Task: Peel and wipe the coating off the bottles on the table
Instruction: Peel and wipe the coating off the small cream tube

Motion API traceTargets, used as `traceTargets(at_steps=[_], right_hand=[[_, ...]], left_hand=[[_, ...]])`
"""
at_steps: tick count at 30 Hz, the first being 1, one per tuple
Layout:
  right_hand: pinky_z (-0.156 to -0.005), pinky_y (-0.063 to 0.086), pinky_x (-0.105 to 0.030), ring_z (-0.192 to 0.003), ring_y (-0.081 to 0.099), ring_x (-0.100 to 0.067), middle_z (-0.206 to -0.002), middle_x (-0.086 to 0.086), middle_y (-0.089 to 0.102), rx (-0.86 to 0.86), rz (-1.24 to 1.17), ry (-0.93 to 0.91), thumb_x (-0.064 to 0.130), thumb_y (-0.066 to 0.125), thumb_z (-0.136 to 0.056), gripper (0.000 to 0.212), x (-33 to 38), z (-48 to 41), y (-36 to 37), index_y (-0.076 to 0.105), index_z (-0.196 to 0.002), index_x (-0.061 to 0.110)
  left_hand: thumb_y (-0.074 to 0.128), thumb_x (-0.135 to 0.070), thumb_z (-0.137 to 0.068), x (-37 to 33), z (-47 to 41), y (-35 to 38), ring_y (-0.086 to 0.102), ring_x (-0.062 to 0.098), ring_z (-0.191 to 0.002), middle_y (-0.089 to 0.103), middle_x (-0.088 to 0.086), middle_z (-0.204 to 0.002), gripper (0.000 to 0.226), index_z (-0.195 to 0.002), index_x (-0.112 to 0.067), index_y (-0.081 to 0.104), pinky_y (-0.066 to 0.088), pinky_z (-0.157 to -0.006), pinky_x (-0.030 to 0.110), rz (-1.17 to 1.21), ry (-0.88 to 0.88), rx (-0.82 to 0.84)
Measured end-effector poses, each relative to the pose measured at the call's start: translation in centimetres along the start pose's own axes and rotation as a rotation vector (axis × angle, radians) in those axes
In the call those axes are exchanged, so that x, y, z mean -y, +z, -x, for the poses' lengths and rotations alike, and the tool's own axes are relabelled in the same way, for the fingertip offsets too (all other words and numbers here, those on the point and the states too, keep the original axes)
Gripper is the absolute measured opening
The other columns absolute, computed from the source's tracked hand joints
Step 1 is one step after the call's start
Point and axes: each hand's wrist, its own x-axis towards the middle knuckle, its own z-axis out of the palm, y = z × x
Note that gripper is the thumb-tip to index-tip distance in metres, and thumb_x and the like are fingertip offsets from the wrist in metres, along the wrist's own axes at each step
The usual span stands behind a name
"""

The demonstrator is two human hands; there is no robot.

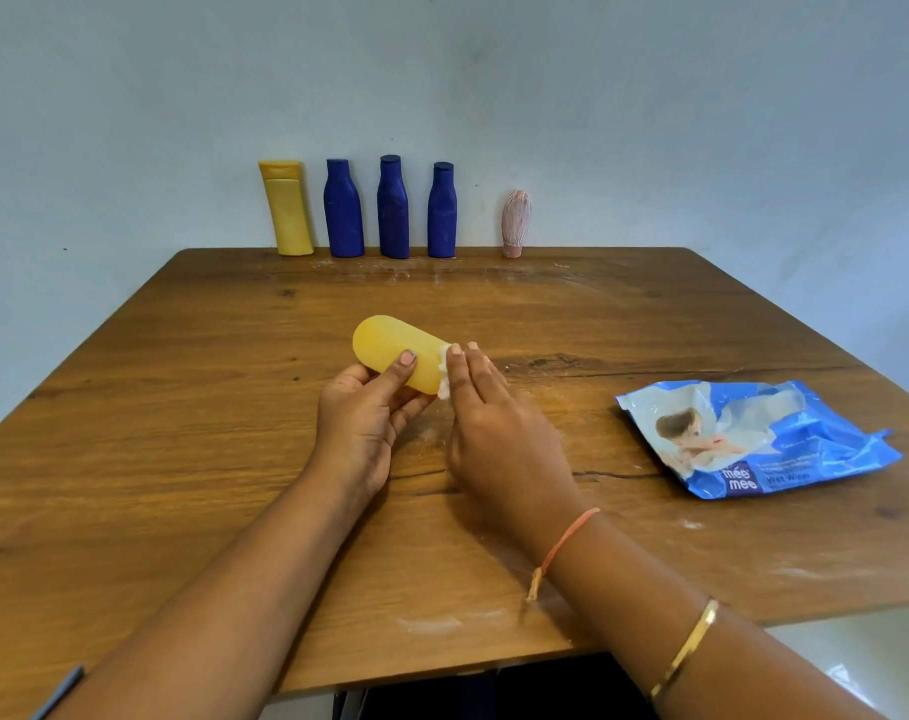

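At the near part of the worktop [208, 511], a person cleans a yellow bottle [390, 345], held on its side just above the wood. The left hand [361, 418] grips the bottle from beneath, thumb curled over its flank. The right hand [494, 428], its fingers [462, 371] laid nearly straight, presses a small white wipe [444, 381] against the bottle's flat end (the thumb on that side is hidden, so whether it also pinches the wad cannot be told).

The bottle's skin looks smooth, and probably damp. A rub that pushes harder than the one-handed hold could twist it loose and drop it onto the wood. The wad is small and could slip from under the fingertips or shred, leaving smears behind.

Right of the yellow bottle, well apart, lies a crumpled blue wet-wipes pack [753, 439]. Far beyond it, against the wall [649, 122], stand a taller yellow bottle [287, 210], three blue bottles [393, 207] and a small pink-streaked bottle [515, 223], which seems to need the most work.
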Motion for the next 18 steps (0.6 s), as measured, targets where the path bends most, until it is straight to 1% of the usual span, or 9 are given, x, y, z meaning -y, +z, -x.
traceTargets(at_steps=[2, 3, 6, 8, 10, 11, 14, 16, 18], right_hand=[[-0.110, 0.027, -0.034, -0.143, 0.015, -0.026, -0.155, -0.017, 0.006, 0.125, 0.013, 0.053, 0.018, 0.028, -0.098, 0.059, 0.2, -0.4, -0.2, -0.003, -0.147, 0.006], [-0.109, 0.030, -0.033, -0.141, 0.020, -0.025, -0.155, -0.017, 0.009, 0.138, 0.000, 0.094, 0.019, 0.027, -0.098, 0.059, 0.2, -0.6, -0.4, -0.002, -0.147, 0.007], [-0.087, 0.046, -0.032, -0.108, 0.056, -0.024, -0.125, -0.018, 0.055, 0.052, -0.318, 0.282, 0.019, 0.033, -0.098, 0.042, -0.5, -1.7, -0.9, 0.038, -0.138, 0.005], [-0.081, 0.054, -0.039, -0.089, 0.064, -0.026, -0.101, -0.015, 0.065, 0.067, -0.748, 0.492, 0.019, 0.038, -0.098, 0.027, -1.2, -2.4, -1.5, 0.060, -0.110, 0.008], [-0.082, 0.055, -0.043, -0.089, 0.066, -0.025, -0.105, -0.012, 0.065, 0.061, -1.054, 0.599, 0.016, 0.043, -0.097, 0.022, -1.3, -2.6, -1.7, 0.063, -0.105, 0.012], [-0.083, 0.055, -0.040, -0.091, 0.064, -0.022, -0.111, -0.008, 0.063, 0.025, -1.017, 0.561, 0.015, 0.045, -0.096, 0.024, -1.1, -2.4, -1.6, 0.063, -0.112, 0.012], [-0.081, 0.049, -0.026, -0.093, 0.056, -0.016, -0.118, -0.007, 0.057, -0.207, -0.526, 0.233, 0.014, 0.048, -0.093, 0.038, -0.8, -0.8, -0.4, 0.052, -0.131, 0.015], [-0.079, 0.049, -0.030, -0.098, 0.057, -0.025, -0.121, -0.018, 0.053, -0.265, -0.312, 0.057, 0.017, 0.043, -0.089, 0.044, -0.7, -0.2, 0.0, 0.051, -0.132, 0.012], [-0.078, 0.051, -0.035, -0.102, 0.056, -0.033, -0.123, -0.022, 0.052, -0.266, -0.172, -0.043, 0.026, 0.034, -0.085, 0.052, -0.7, 0.0, 0.5, 0.053, -0.130, 0.007]], left_hand=[[0.058, -0.006, -0.087, 0.1, 0.0, 0.0, 0.070, 0.015, -0.079, 0.069, 0.010, -0.093, 0.012, -0.099, -0.008, 0.060, 0.059, -0.066, 0.026, -0.002, -0.001, 0.009], [0.058, -0.006, -0.087, 0.1, 0.0, -0.1, 0.069, 0.015, -0.080, 0.069, 0.010, -0.094, 0.012, -0.099, -0.008, 0.061, 0.059, -0.068, 0.027, -0.008, 0.005, 0.018], [0.056, -0.005, -0.088, 0.0, 0.1, 0.0, 0.070, 0.012, -0.077, 0.069, 0.007, -0.092, 0.011, -0.096, -0.011, 0.060, 0.059, -0.070, 0.026, -0.030, 0.039, 0.061], [0.054, -0.005, -0.090, 0.0, 0.1, 0.1, 0.070, 0.010, -0.077, 0.068, 0.005, -0.093, 0.013, -0.100, -0.012, 0.059, 0.058, -0.070, 0.025, -0.019, 0.039, 0.089], [0.052, -0.005, -0.091, -0.1, 0.0, 0.3, 0.069, 0.011, -0.081, 0.067, 0.006, -0.098, 0.020, -0.111, -0.009, 0.054, 0.058, -0.074, 0.026, 0.031, 0.013, 0.101], [0.052, -0.004, -0.091, -0.1, 0.0, 0.4, 0.069, 0.014, -0.083, 0.066, 0.008, -0.102, 0.027, -0.118, -0.008, 0.049, 0.057, -0.075, 0.028, 0.046, 0.001, 0.095], [0.051, -0.007, -0.093, 0.0, 0.1, 0.6, 0.067, 0.019, -0.084, 0.064, 0.012, -0.104, 0.033, -0.124, -0.012, 0.041, 0.058, -0.074, 0.032, 0.017, -0.041, 0.079], [0.050, -0.012, -0.094, -0.1, 0.3, 0.5, 0.064, 0.019, -0.080, 0.064, 0.013, -0.099, 0.028, -0.122, -0.010, 0.046, 0.059, -0.066, 0.030, -0.004, -0.089, 0.097], [0.052, -0.019, -0.092, -0.2, 0.3, 0.3, 0.063, 0.020, -0.083, 0.062, 0.015, -0.104, 0.032, -0.121, -0.005, 0.052, 0.058, -0.068, 0.030, 0.028, -0.129, 0.107]])
